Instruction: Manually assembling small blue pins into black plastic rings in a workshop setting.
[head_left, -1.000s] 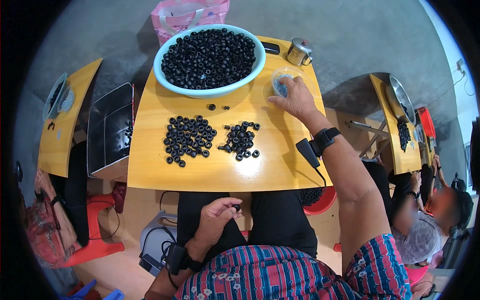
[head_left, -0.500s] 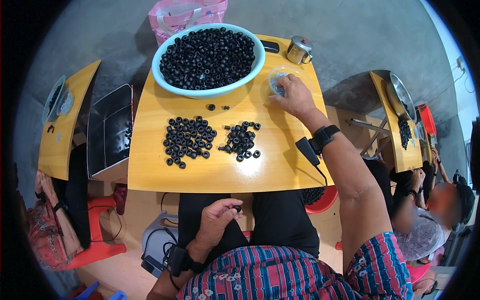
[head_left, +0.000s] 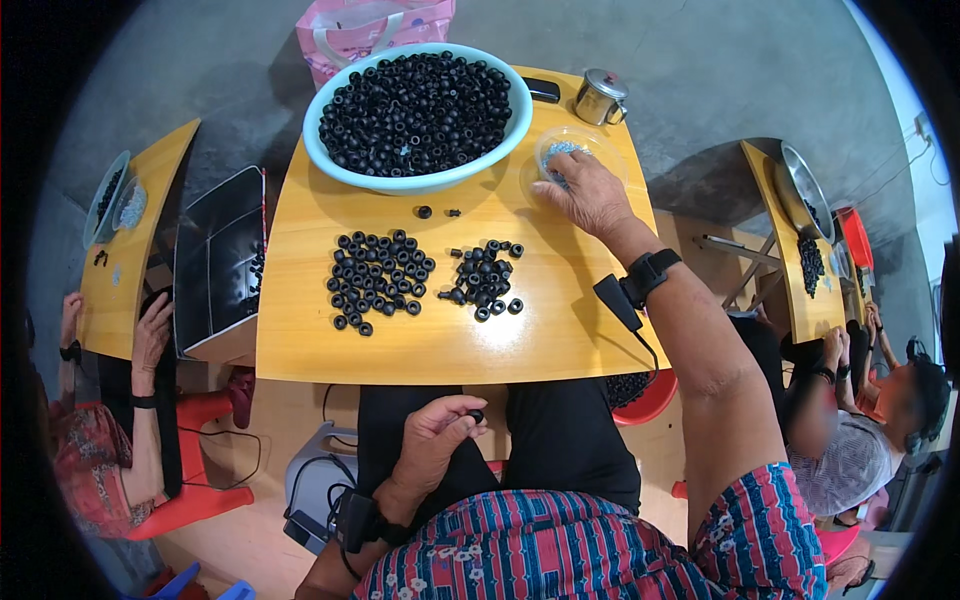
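My left hand (head_left: pixel 436 440) is over my lap, its thumb and fingers closed on a small black round ring-like piece (head_left: pixel 476 415). My right hand (head_left: pixel 588 193) reaches into a clear round plastic tub (head_left: pixel 600 146) of small pale blue bits (head_left: pixel 563 149). Its thumb stands apart from the bent fingers at the tub's near left side; the fingertips are partly hidden. On the yellow table (head_left: pixel 420 358) lie two clusters of black pieces, a larger left group (head_left: pixel 378 275) and a smaller right group (head_left: pixel 482 280). Two single black pieces (head_left: pixel 424 212) sit behind them.
A light blue basin (head_left: pixel 316 160) heaped with black pieces stands at the back. A metal mug (head_left: pixel 601 98) and a black phone-like object (head_left: pixel 542 91) are beside it. Under the table's right edge is a red basin (head_left: pixel 650 402). Other people sit at tables left and right.
My right hand has shifted slightly within the tub, and more of the blue bits show. The left hand is nearly unmoved. At the left, another person's hands have moved apart.
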